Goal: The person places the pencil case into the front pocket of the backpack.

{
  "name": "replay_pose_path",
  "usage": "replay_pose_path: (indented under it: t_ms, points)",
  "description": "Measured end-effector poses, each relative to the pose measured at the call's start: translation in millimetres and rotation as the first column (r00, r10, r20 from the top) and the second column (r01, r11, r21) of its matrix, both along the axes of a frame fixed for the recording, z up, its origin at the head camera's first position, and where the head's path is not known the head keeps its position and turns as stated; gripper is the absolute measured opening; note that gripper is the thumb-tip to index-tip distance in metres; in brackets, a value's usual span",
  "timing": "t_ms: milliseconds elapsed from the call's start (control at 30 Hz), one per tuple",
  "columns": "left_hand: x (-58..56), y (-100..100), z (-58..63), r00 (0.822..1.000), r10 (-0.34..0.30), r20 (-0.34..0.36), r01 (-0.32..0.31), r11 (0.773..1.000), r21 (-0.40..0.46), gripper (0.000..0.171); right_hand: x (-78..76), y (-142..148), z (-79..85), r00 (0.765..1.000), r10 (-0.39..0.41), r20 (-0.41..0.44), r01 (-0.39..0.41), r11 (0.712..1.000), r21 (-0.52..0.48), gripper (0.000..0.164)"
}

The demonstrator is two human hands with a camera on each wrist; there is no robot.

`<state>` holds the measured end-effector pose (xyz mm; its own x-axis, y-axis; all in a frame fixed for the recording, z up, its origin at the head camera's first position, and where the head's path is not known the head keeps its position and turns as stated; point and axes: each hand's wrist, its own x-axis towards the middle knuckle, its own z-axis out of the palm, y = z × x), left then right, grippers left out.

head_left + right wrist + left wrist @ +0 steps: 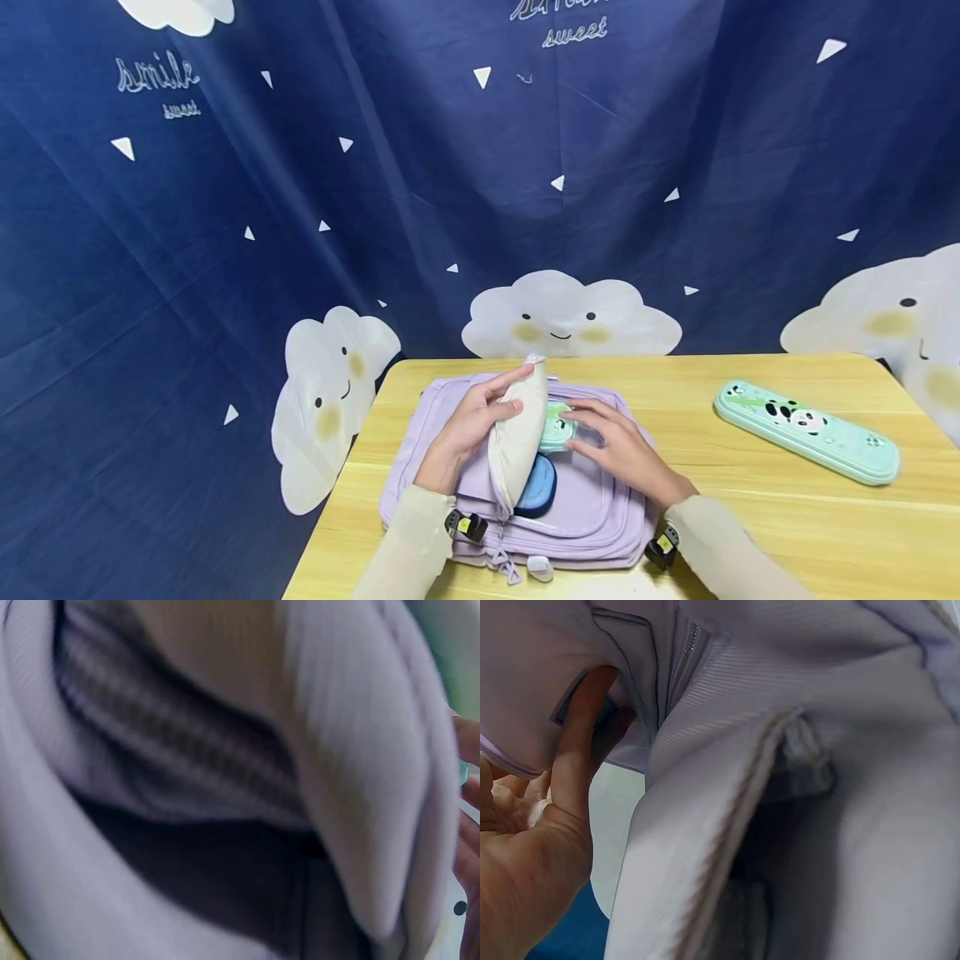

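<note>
Left forearm (408, 537) slants in from near left, right forearm (727, 537) from near right. Left hand (474, 423) points far right, thumb and fingers pinching. Right hand (621, 446) points far left, fingers bent, thumb apart.

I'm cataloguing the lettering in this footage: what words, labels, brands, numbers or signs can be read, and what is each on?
"smile": blue curtain, upper left.
"sweet": curtain, just below that.
"sweet": curtain, top centre.
Above it, a word cut off by the picture's edge.
Any print on the left wrist camera and right wrist camera: too small to read.
No brand or number is readable.
</note>
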<state>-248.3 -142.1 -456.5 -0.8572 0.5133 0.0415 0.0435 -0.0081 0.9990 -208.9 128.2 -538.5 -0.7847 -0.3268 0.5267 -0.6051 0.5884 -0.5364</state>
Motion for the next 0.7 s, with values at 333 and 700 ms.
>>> replay_pose_path:
  t_ms: [333,700]
  points:
    - [-3.1,-1,-3.9,1.000,-0.014,0.000,0.014,1.000,0.008,0.059,-4.9,-13,-0.8,1.000,0.011,-0.013,-0.012,1.000,-0.012,0.046]
    - [-0.4,-1,-4.0,1.000,0.001,0.016,-0.001,1.000,0.027,0.059,-4.6,-14,-3.0,1.000,0.008,-0.005,-0.008,1.000,-0.005,0.045]
